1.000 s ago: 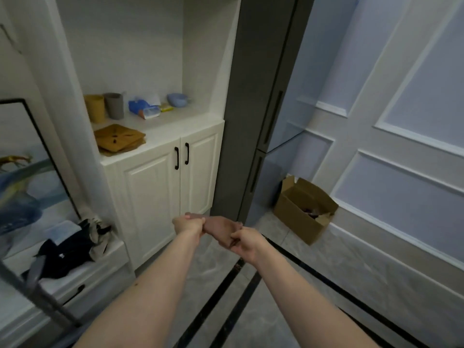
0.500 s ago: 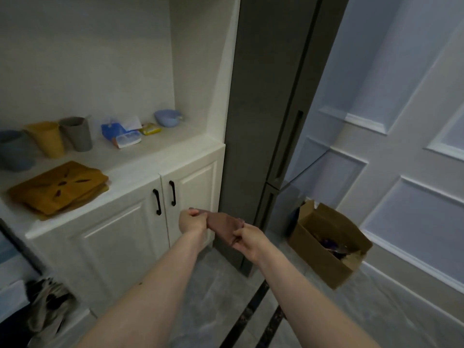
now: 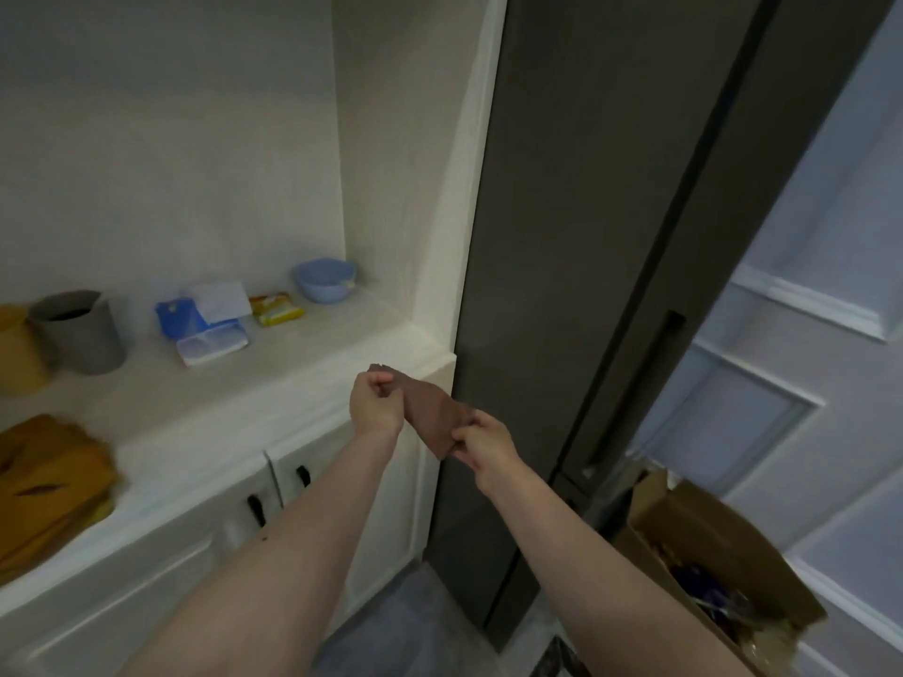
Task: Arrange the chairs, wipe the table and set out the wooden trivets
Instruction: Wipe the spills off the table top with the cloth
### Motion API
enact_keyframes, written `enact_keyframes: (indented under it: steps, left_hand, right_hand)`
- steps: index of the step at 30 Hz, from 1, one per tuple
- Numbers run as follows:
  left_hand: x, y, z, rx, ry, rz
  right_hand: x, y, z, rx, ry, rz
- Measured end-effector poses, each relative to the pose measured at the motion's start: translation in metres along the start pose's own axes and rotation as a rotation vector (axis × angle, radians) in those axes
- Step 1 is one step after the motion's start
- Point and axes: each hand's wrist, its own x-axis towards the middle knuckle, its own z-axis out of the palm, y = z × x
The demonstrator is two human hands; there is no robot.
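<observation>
At mid-frame the left hand [image 3: 376, 408] and right hand [image 3: 483, 444] each pinch an end of a brown cloth [image 3: 432, 412], fingers curled tight on it, holding it in the air in front of the white counter's [image 3: 273, 378] edge. Its long axis slants from upper left to lower right. The wooden trivets [image 3: 49, 486] lie stacked at the left edge on that counter, blurred. As a judgement: reaching for them with the cloth in hand risks dropping it, or nudging the grey cup [image 3: 80, 332] nearby.

Matt brown cloth [image 3: 432, 418], cardboard box [image 3: 723, 544]
</observation>
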Motion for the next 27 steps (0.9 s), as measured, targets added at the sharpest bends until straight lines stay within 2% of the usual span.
enact_keyframes:
  steps: [11,14,17,19,27]
  left_hand:
    - [0.179,0.022,0.068,0.056,-0.004,0.049]
    - [0.208,0.011,0.079,0.150,-0.117,0.022]
    - [0.216,-0.014,0.081,0.373,-0.232,-0.026]
    - [0.215,-0.021,0.082,0.464,-0.223,-0.013]
    - [0.187,-0.001,0.086,0.445,-0.167,0.001]
  right_hand:
    - [0.159,-0.074,0.075,-0.121,0.051,-0.128]
    - [0.188,-0.079,0.085,-0.187,0.051,-0.122]
    - [0.202,-0.067,0.087,-0.338,0.013,-0.044]
    - [0.205,-0.062,0.084,-0.385,0.005,-0.021]
    - [0.193,-0.066,0.087,-0.483,0.006,-0.057]
